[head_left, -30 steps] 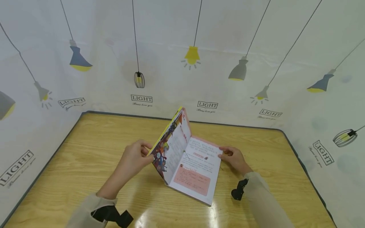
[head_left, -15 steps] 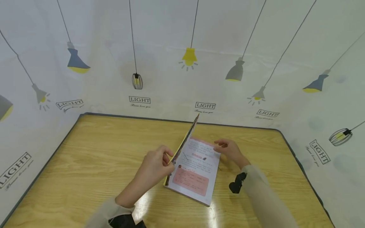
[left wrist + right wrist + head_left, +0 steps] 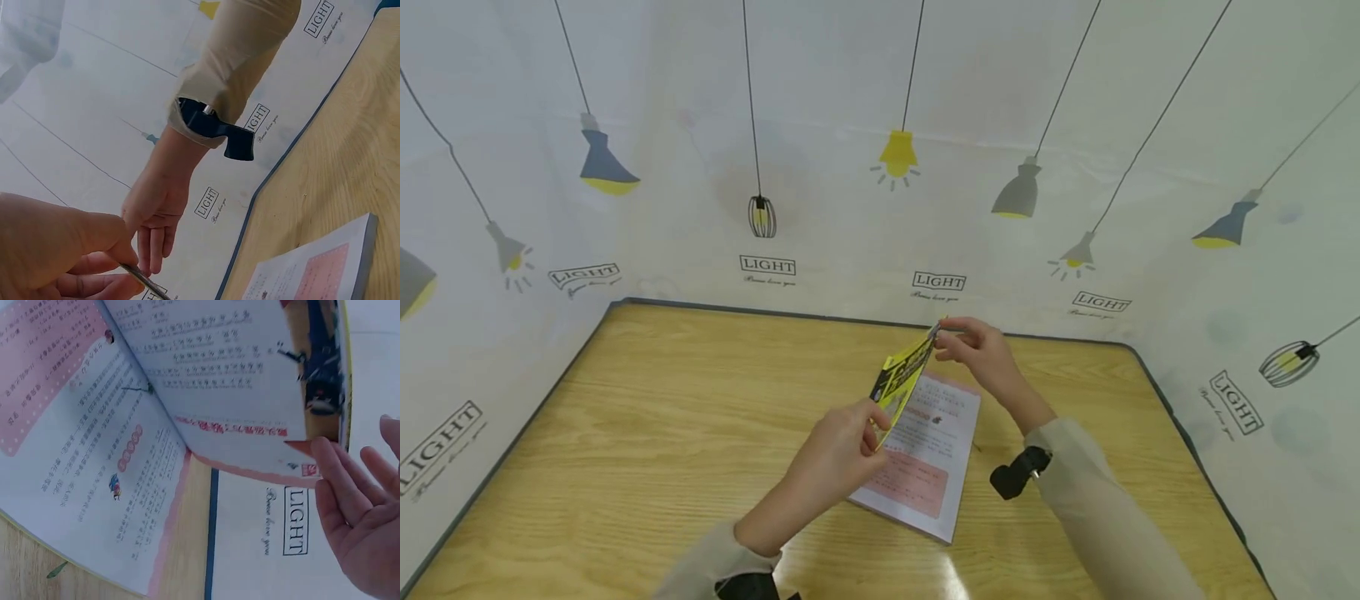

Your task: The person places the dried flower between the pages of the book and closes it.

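A book with a yellow and black cover stands half-open on the table. Its right-hand page (image 3: pixel 951 433) lies flat, with a pink text box near the bottom. The other half, cover side (image 3: pixel 906 371) toward the left, is raised and leans over that page. My left hand (image 3: pixel 842 442) pinches the raised half by its near edge; the left wrist view shows the thumb and fingers on the thin edge (image 3: pixel 147 280). At the far upper corner, the fairly straight fingers of my right hand (image 3: pixel 362 512) touch the raised page (image 3: pixel 206 369), its thumb apart from the book.
The wooden table (image 3: pixel 700 400) has a dark border along its back and sides. Behind it hangs a white sheet (image 3: pixel 820 150) printed with lamps and the word LIGHT. A small green mark (image 3: pixel 57 570) shows on the table beside the book. Black camera straps (image 3: pixel 1021 472) sit on both wrists.
The left hand has swung the raised half rightward over the flat page, so its cover now shows. My right hand has left the flat page's edge and moved up to the raised half's far corner.
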Motion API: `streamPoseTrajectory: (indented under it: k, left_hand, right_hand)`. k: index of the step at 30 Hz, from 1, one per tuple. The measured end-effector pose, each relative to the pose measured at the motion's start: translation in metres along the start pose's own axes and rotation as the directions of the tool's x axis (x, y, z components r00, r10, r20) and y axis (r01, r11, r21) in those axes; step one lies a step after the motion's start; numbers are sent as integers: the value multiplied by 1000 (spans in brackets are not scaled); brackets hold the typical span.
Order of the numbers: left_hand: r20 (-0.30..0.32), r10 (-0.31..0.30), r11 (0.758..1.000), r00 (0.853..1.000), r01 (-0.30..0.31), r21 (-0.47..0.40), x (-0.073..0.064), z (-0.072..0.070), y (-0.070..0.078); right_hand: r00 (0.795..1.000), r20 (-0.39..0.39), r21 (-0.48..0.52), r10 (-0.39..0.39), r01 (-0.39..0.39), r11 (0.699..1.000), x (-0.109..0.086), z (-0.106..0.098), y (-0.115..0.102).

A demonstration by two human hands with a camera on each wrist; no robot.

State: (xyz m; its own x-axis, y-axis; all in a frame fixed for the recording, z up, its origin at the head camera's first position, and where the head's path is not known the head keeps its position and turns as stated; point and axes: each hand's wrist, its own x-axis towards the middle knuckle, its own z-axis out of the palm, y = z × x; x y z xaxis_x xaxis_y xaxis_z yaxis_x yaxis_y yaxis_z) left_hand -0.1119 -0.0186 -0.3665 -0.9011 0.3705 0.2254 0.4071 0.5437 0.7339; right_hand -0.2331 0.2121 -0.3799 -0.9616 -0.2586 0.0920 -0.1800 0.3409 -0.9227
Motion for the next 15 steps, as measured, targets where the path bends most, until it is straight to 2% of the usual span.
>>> streamPoseTrajectory:
  k: [4, 8, 11, 15]
  left_hand:
    - [71, 26, 999, 997, -25, -20, 0, 9, 1]
    - [154, 54, 997, 987, -44, -67, 0, 18, -1]
    - [231, 71, 993, 970, -46, -113, 0, 23, -4]
    - [331, 79, 988, 940, -28, -154, 1, 29, -12]
  right_hand:
    - [997, 10, -35, 75, -74, 997, -5, 3, -10]
    - [992, -14, -93, 125, -126, 988, -10, 2, -12]
    - [987, -37, -138, 154, -158, 978, -13, 0, -9]
    - [982, -46, -170, 182, -187, 967, -19, -5, -1]
